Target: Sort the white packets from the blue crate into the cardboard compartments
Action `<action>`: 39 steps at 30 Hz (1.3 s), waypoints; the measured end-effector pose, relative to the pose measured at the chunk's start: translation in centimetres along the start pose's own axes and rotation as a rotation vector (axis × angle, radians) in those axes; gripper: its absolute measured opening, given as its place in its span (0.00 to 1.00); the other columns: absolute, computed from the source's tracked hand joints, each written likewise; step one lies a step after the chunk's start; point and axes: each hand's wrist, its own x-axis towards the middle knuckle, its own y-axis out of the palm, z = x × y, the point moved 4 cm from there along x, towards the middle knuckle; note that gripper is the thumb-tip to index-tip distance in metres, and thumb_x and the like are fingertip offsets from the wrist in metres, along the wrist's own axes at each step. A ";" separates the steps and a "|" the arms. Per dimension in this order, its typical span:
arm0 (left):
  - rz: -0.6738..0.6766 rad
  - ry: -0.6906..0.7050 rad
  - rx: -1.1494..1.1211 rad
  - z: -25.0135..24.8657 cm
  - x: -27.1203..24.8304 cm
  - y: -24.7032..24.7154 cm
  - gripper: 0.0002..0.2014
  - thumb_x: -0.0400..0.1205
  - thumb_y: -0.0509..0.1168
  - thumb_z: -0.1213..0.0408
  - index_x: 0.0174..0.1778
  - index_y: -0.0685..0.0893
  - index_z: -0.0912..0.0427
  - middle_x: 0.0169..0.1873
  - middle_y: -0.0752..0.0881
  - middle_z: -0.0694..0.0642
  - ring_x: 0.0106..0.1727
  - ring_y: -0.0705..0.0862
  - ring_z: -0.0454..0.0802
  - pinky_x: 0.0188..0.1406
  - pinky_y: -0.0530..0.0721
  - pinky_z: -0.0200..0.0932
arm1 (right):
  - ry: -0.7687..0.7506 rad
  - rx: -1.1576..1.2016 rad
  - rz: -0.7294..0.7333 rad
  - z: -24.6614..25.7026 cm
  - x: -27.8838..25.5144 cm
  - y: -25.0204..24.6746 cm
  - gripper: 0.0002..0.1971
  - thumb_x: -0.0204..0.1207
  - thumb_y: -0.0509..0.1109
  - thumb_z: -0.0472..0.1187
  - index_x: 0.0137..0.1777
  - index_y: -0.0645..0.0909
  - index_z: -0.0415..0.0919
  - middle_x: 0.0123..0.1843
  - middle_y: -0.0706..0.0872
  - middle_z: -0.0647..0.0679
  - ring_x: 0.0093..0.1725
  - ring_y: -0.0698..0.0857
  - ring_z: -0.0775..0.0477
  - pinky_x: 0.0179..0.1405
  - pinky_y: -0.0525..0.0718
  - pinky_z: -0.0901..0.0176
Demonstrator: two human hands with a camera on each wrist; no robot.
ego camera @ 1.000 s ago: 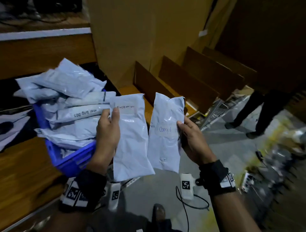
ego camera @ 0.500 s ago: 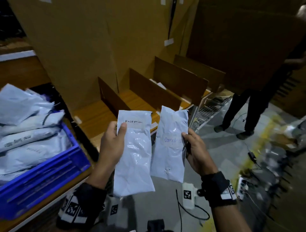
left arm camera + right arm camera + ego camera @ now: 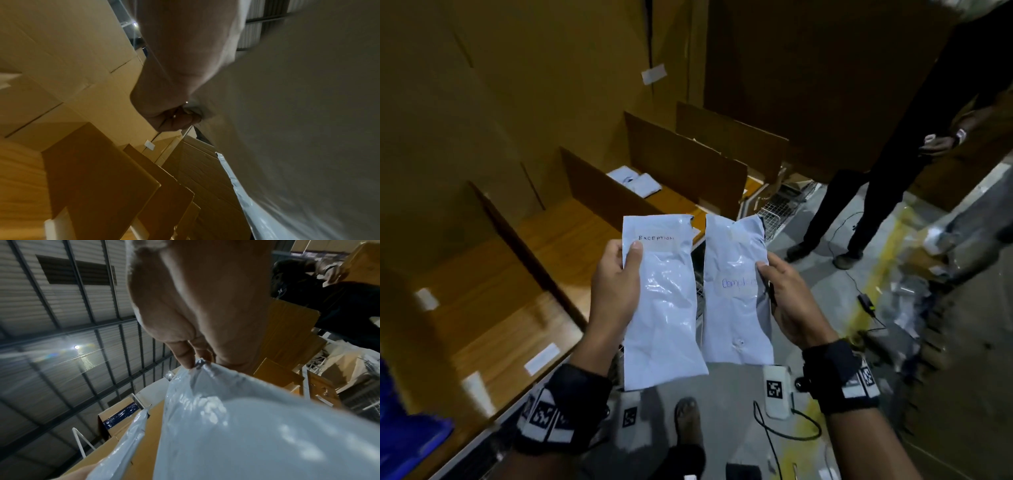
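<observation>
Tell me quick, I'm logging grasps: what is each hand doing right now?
Left hand: holds the packet marked EXCEPTION, thumb on its front.
Right hand: holds the other white packet, blue handwriting on it.

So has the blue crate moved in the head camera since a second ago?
Cannot tell. The blue crate now sits at the lower left edge, but the cardboard dividers slid left and down with it, so the head probably turned rather than the crate moving.

L hand (image 3: 174, 97) gripping white packet (image 3: 298, 129)
</observation>
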 end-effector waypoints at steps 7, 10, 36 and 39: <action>-0.079 -0.027 -0.074 -0.5 12.0 5.3 0.11 0.92 0.63 0.46 0.62 0.81 0.48 0.52 0.93 0.48 0.48 0.95 0.48 0.45 0.95 0.56 | -0.019 -0.232 0.074 2.5 13.3 -2.0 0.16 0.95 0.57 0.37 0.74 0.83 0.45 0.68 0.92 0.47 0.67 0.91 0.42 0.67 0.90 0.45; -0.107 -0.038 -0.076 -0.7 17.0 6.5 0.10 0.91 0.63 0.44 0.61 0.81 0.44 0.56 0.93 0.46 0.53 0.95 0.47 0.47 0.96 0.57 | -0.021 -0.386 0.100 3.8 19.8 -2.1 0.14 0.95 0.60 0.40 0.72 0.83 0.47 0.65 0.92 0.47 0.64 0.92 0.42 0.68 0.89 0.37; -0.725 -0.357 0.127 3.1 33.8 0.5 0.15 0.92 0.63 0.44 0.58 0.84 0.51 0.52 0.93 0.50 0.52 0.94 0.50 0.48 0.94 0.55 | -0.215 -1.433 0.639 -5.0 59.9 25.2 0.30 0.75 0.67 0.38 0.77 0.78 0.57 0.64 0.87 0.40 0.71 0.81 0.30 0.72 0.70 0.29; -0.758 -0.364 0.138 3.8 34.0 0.3 0.14 0.91 0.64 0.44 0.56 0.85 0.50 0.49 0.94 0.50 0.48 0.95 0.49 0.45 0.93 0.55 | -0.223 -1.560 0.785 -8.9 63.7 27.9 0.30 0.74 0.66 0.39 0.77 0.77 0.61 0.70 0.86 0.40 0.74 0.80 0.29 0.79 0.66 0.23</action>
